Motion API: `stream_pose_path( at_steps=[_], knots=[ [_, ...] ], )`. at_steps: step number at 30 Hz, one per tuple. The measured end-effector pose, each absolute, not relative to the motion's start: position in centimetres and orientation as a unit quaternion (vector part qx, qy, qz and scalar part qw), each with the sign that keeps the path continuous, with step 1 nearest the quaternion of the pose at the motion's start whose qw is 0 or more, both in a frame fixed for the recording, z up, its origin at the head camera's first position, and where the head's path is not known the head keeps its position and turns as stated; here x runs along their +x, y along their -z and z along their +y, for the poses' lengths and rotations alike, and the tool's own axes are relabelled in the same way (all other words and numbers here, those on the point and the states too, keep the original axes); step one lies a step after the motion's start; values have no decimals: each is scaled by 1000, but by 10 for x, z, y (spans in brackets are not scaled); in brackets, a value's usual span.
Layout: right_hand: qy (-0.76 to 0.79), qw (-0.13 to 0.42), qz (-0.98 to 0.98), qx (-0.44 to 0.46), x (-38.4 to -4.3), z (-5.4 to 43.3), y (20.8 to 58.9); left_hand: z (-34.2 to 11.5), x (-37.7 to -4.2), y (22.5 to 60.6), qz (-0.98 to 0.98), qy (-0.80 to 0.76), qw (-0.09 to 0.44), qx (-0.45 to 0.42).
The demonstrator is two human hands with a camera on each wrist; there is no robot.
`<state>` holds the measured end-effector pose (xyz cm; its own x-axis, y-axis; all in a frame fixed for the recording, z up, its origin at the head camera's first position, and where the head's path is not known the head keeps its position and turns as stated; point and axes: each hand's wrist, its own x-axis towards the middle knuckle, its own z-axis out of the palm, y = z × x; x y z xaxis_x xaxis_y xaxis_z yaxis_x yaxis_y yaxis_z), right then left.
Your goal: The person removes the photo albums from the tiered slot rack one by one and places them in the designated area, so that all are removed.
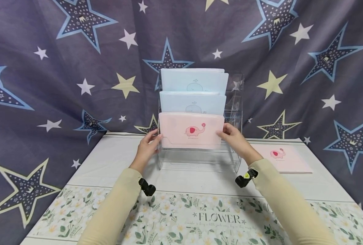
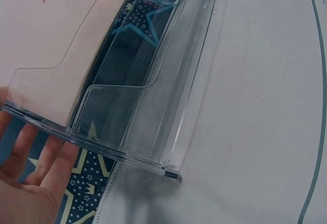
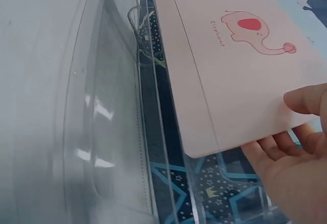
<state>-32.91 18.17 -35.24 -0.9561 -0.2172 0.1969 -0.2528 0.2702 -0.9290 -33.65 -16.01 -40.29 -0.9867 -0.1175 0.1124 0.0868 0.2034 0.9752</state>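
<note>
A pink notebook (image 1: pixel 191 131) with an elephant drawing stands upright in a lower tier of a clear tiered rack (image 1: pixel 200 160). My right hand (image 1: pixel 235 137) pinches its right edge, thumb on the cover and fingers behind, as the right wrist view shows. The left hand (image 1: pixel 147 146) grips the rack's left side wall near the notebook's left edge. In the left wrist view the fingers (image 2: pixel 33 152) lie along the outside of that wall. Behind the pink notebook, light blue notebooks (image 1: pixel 176 102) with a whale drawing stand in the higher tiers.
Another pink notebook (image 1: pixel 287 160) with the same elephant lies flat on the table, right of the rack. A floral cloth strip (image 1: pixel 169 217) lettered FLOWER runs along the table's front. A dark star-patterned curtain (image 1: pixel 114 51) hangs close behind the rack.
</note>
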Motion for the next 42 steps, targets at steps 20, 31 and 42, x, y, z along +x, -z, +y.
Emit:
stream_pose_path(
  at_steps=[20, 31, 42],
  knots=[
    [-645, -30, -754, 121, -337, 164, 366, -163, -336, 403, -768, 635, 83, 11],
    [-655, 12, -741, 148, -337, 164, 378, -160, -336, 402, -764, 641, 78, 10],
    [-648, 52, -744, 156, -336, 163, 385, -159, -334, 401, -770, 633, 77, 12]
  ],
)
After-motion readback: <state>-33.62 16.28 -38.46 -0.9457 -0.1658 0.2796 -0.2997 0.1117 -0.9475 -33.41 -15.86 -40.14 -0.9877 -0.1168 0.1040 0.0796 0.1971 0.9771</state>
